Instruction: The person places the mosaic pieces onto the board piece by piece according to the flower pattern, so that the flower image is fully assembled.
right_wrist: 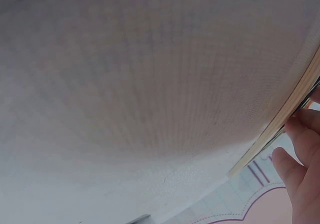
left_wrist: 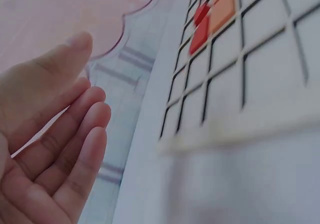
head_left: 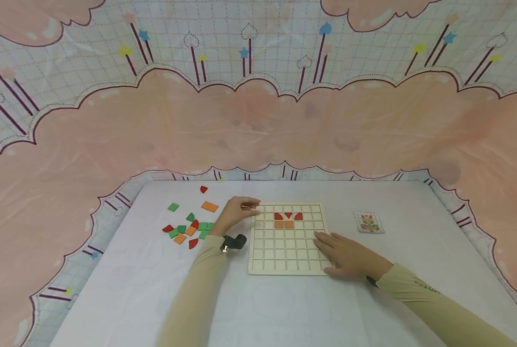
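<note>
The pale gridded board [head_left: 284, 242] lies on the white table [head_left: 284, 308], with three red pieces [head_left: 299, 217] above two orange squares [head_left: 289, 224]. Beside it the left hand [head_left: 236, 213] looks loose and empty, contact unclear; the right hand [head_left: 353, 256] rests straight-fingered on its edge.

Grid board [head_left: 281, 253]: right rim partly covered by the right hand in the head view; cut off at top and right in the left wrist view, its near rim blurred.
Left hand [head_left: 237, 212]: cut off by the left wrist view's left and lower edges.
Right hand [head_left: 349, 255]: cut off at that wrist view's right edge.
Green tile [head_left: 210, 225]: partly hidden by the left wrist.
Card [head_left: 369, 222]: print too small to make out.
Sleeve lettering [head_left: 427, 286]: illegible, lower right.
Left sleeve [head_left: 193, 299]: cut off at bottom.
</note>
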Demonstrator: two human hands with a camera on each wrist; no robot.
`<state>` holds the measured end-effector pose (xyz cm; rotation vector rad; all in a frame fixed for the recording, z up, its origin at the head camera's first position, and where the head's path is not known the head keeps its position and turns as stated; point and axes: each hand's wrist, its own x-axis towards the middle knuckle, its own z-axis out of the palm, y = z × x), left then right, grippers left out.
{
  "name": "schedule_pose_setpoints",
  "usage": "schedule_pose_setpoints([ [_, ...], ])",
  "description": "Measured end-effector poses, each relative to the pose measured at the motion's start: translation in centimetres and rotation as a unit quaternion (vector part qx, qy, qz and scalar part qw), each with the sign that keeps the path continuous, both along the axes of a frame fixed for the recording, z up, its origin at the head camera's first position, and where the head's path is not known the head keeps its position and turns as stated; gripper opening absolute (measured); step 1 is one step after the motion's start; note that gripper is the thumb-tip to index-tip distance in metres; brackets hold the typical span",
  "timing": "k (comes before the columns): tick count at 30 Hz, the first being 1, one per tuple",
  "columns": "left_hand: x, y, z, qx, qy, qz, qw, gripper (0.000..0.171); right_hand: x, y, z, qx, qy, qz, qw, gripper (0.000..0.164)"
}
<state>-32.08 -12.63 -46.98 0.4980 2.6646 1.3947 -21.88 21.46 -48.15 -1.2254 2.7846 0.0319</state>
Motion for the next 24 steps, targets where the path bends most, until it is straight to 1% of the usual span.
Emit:
schedule_pose_setpoints([
  [3, -0.4, -2.3, 0.7, -0.011, 0.000, 0.036, 0.9993, 0.040, 0.0, 0.0, 0.1, -0.003, -0.001, 0.001, 1.000, 0.073],
  [5, -0.7, -3.8, 1.0, -0.023, 0.002, 0.053, 0.9983, 0.040, 0.0, 0.0, 0.1, -0.006, 0.000, 0.001, 1.000, 0.072],
  [8, -1.0, -6.1, 1.5, -0.035, 0.002, 0.068, 0.9971, 0.040, 0.0, 0.0, 0.2, -0.007, 0.000, -0.001, 1.000, 0.073],
  [11, -1.3, -8.1, 1.6, -0.052, 0.006, 0.074, 0.9959, 0.040, 0.0, -0.1, 0.2, -0.006, -0.002, -0.002, 1.000, 0.073],
  [14, -1.5, -9.8, 1.5, -0.054, -0.019, 0.098, 0.9936, 0.040, 0.0, -0.1, 0.2, -0.001, -0.006, -0.005, 1.000, 0.073],
  [16, -1.6, -10.7, 1.2, -0.057, -0.039, 0.117, 0.9908, 0.041, -0.1, -0.1, 0.2, 0.002, -0.005, -0.005, 1.000, 0.073],
  [19, -1.7, -11.6, 0.9, -0.070, -0.053, 0.141, 0.9860, 0.040, -0.1, -0.1, 0.1, 0.004, -0.003, -0.004, 1.000, 0.072],
  [22, -1.9, -11.9, 0.6, -0.095, -0.056, 0.149, 0.9827, 0.040, -0.2, -0.1, 0.0, 0.004, -0.003, -0.005, 1.000, 0.073],
  [24, -1.9, -12.0, 0.4, -0.104, -0.065, 0.152, 0.9808, 0.041, -0.2, -0.2, -0.1, 0.006, -0.003, -0.007, 1.000, 0.073],
])
